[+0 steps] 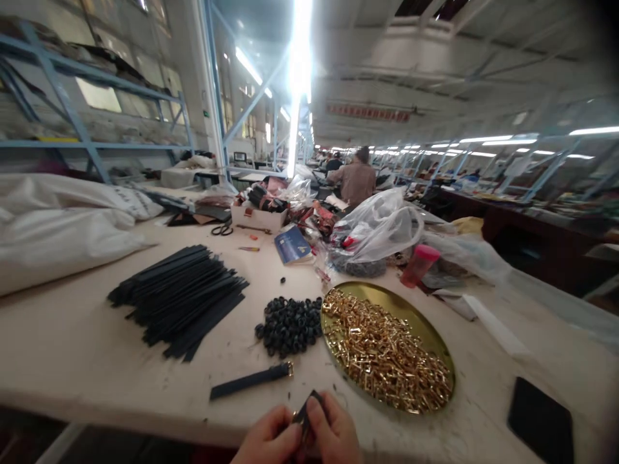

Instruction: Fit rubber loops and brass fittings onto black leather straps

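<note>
Left hand (pixel 271 437) and right hand (pixel 334 430) meet at the near edge, thumbs and fingers pinched narrowly on one held strap (pixel 304 415). A glint of gold shows by the left fingertips, though I cannot tell whether a buckle is seated there. Beyond them spreads the table (pixel 72 361), largest of all, with a white sack (pixel 62 225) slumped along its left side. Next comes the round tray (pixel 422 317), ahead of the hands and to the right, most of its floor covered in loose gold buckles (pixel 382 354). Well to its left lies a fanned stack (pixel 178 296) of black straps, no buckle visible on any. Between stack and tray sits a heap (pixel 290 325) of small black loops, close against the tray's rim. Nearer than the heap, a buckled strap (pixel 249 382) rests flat, its gold fitting at the right end. It looks like the only finished piece in view, so progress seems early: one done, one in hand, the whole stack left. Smallest, a lone loop (pixel 283 280) lies beyond the heap.
</note>
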`<action>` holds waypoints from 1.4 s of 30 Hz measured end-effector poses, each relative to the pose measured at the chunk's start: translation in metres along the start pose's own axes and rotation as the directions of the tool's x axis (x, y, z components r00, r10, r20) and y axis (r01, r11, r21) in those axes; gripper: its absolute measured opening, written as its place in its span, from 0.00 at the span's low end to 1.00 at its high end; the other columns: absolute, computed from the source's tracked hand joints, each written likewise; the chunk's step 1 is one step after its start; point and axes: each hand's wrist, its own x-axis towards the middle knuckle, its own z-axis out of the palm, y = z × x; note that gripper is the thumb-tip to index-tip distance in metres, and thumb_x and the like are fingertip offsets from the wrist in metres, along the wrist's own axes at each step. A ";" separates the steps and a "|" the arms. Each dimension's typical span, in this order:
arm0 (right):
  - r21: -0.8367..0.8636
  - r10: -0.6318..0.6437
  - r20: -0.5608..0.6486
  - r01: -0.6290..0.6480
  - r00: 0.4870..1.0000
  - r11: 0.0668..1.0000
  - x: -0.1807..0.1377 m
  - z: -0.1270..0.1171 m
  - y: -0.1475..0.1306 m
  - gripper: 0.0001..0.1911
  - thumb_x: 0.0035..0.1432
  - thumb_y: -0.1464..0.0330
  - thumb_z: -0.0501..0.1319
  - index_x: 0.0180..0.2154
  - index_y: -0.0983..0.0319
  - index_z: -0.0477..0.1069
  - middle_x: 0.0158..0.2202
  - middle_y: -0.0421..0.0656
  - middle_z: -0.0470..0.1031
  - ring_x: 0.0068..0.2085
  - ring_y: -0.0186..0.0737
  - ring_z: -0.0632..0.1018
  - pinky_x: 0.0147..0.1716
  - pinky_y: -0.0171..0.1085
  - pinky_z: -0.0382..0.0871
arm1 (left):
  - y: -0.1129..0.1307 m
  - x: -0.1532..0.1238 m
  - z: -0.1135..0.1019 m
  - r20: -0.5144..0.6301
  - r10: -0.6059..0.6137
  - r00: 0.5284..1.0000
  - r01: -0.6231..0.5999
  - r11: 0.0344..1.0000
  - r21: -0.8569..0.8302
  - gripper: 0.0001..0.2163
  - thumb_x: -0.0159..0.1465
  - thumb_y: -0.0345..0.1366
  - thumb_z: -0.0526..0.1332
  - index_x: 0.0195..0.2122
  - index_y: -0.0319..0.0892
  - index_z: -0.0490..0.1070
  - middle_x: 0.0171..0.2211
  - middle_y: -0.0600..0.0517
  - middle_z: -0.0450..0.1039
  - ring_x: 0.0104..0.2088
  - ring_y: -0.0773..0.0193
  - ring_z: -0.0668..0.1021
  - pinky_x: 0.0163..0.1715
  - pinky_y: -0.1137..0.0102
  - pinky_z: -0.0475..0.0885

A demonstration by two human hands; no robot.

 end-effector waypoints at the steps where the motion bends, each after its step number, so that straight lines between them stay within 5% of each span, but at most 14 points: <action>1: -0.057 -0.038 0.012 0.039 0.999 0.998 -0.005 -0.002 0.001 0.18 0.56 0.56 0.51 0.22 0.61 0.65 0.19 0.39 0.67 0.22 0.34 0.68 0.22 0.33 0.61 | 0.002 -0.003 0.003 0.001 -0.028 1.000 0.028 0.999 -0.027 0.18 0.51 0.52 0.56 0.24 0.40 0.60 0.18 0.57 0.66 0.12 0.76 0.61 0.13 0.76 0.50; 5: -0.126 -0.148 0.066 0.155 0.987 0.980 -0.004 -0.014 -0.001 0.14 0.54 0.59 0.54 0.24 0.61 0.66 0.23 0.40 0.68 0.28 0.35 0.68 0.29 0.35 0.59 | 0.017 -0.011 0.010 -0.084 -0.035 0.996 0.033 0.999 -0.018 0.13 0.50 0.46 0.56 0.22 0.41 0.58 0.16 0.58 0.63 0.11 0.76 0.59 0.13 0.76 0.51; 8: 0.118 0.165 0.102 -0.177 0.981 0.977 0.002 -0.014 -0.001 0.16 0.53 0.57 0.55 0.22 0.61 0.63 0.19 0.36 0.62 0.23 0.32 0.64 0.24 0.33 0.57 | 0.023 -0.012 0.011 -0.041 -0.089 0.995 0.086 0.993 -0.080 0.10 0.52 0.41 0.55 0.23 0.40 0.59 0.17 0.58 0.65 0.12 0.76 0.60 0.13 0.77 0.52; 10: 0.329 0.359 0.223 -0.417 0.906 0.847 0.004 -0.012 0.000 0.16 0.51 0.56 0.57 0.22 0.61 0.61 0.17 0.34 0.59 0.20 0.30 0.61 0.20 0.32 0.56 | 0.023 -0.012 0.010 -0.003 -0.100 0.995 0.099 0.988 -0.123 0.08 0.52 0.40 0.55 0.24 0.40 0.60 0.18 0.57 0.67 0.13 0.76 0.61 0.14 0.77 0.52; 13: 0.464 0.417 0.313 -0.520 0.853 0.717 0.004 -0.007 0.003 0.16 0.48 0.56 0.60 0.23 0.62 0.61 0.17 0.33 0.59 0.19 0.28 0.61 0.20 0.31 0.56 | 0.022 -0.011 0.008 0.010 -0.087 0.996 0.088 0.988 -0.130 0.08 0.53 0.39 0.55 0.24 0.39 0.61 0.18 0.57 0.66 0.14 0.76 0.61 0.16 0.77 0.53; 18: 0.395 0.398 0.157 -0.427 0.904 0.813 0.006 -0.003 0.009 0.16 0.50 0.56 0.59 0.23 0.62 0.62 0.17 0.33 0.61 0.20 0.28 0.62 0.20 0.30 0.56 | 0.020 -0.009 0.007 -0.052 -0.084 0.995 0.079 0.993 -0.090 0.08 0.54 0.38 0.54 0.23 0.40 0.61 0.13 0.60 0.61 0.13 0.75 0.59 0.15 0.77 0.54; 23: 0.284 0.377 0.149 -0.405 0.914 0.869 0.005 -0.004 0.007 0.16 0.54 0.55 0.53 0.24 0.61 0.60 0.18 0.34 0.60 0.21 0.31 0.63 0.21 0.32 0.58 | 0.013 -0.005 0.008 -0.068 -0.086 0.994 0.081 0.994 -0.075 0.07 0.55 0.37 0.53 0.24 0.40 0.61 0.14 0.60 0.61 0.13 0.75 0.59 0.15 0.77 0.55; 26: -0.004 0.109 0.026 -0.109 0.994 0.994 0.002 -0.009 0.002 0.15 0.56 0.59 0.52 0.23 0.61 0.62 0.20 0.37 0.63 0.24 0.33 0.65 0.24 0.34 0.59 | 0.010 -0.004 0.008 -0.092 -0.085 0.992 0.082 0.996 -0.037 0.08 0.56 0.38 0.53 0.24 0.40 0.60 0.16 0.59 0.63 0.13 0.75 0.60 0.14 0.77 0.55; 29: -0.171 -0.118 0.063 0.127 0.991 0.977 0.001 -0.015 -0.001 0.09 0.54 0.63 0.56 0.25 0.61 0.65 0.24 0.39 0.67 0.28 0.35 0.67 0.28 0.34 0.60 | 0.011 -0.006 0.008 -0.102 -0.054 0.993 0.057 0.998 0.027 0.09 0.56 0.40 0.53 0.24 0.41 0.60 0.16 0.59 0.64 0.13 0.74 0.61 0.14 0.77 0.55; 35: 0.062 0.197 0.265 -0.221 0.944 0.973 0.002 -0.013 -0.002 0.13 0.50 0.59 0.59 0.25 0.61 0.62 0.21 0.36 0.64 0.24 0.33 0.66 0.24 0.32 0.61 | 0.014 -0.008 0.000 0.010 -0.060 0.998 0.060 0.998 0.025 0.12 0.55 0.44 0.56 0.22 0.40 0.59 0.14 0.59 0.63 0.12 0.75 0.60 0.13 0.78 0.52; 38: 0.078 0.155 0.296 -0.186 0.943 0.979 0.010 -0.013 -0.003 0.15 0.54 0.57 0.54 0.24 0.61 0.61 0.21 0.37 0.63 0.25 0.33 0.66 0.25 0.32 0.60 | 0.009 -0.001 -0.007 -0.044 -0.055 0.998 0.056 0.998 0.030 0.12 0.53 0.44 0.58 0.24 0.40 0.60 0.15 0.59 0.64 0.13 0.75 0.61 0.12 0.79 0.53; 42: -0.087 0.049 0.301 -0.024 0.952 0.996 0.048 -0.023 0.000 0.20 0.60 0.57 0.44 0.30 0.62 0.66 0.22 0.39 0.65 0.26 0.35 0.68 0.27 0.35 0.61 | 0.007 0.008 -0.015 -0.041 0.069 0.997 -0.065 0.994 0.083 0.15 0.56 0.40 0.56 0.42 0.39 0.63 0.21 0.58 0.67 0.15 0.73 0.65 0.16 0.77 0.60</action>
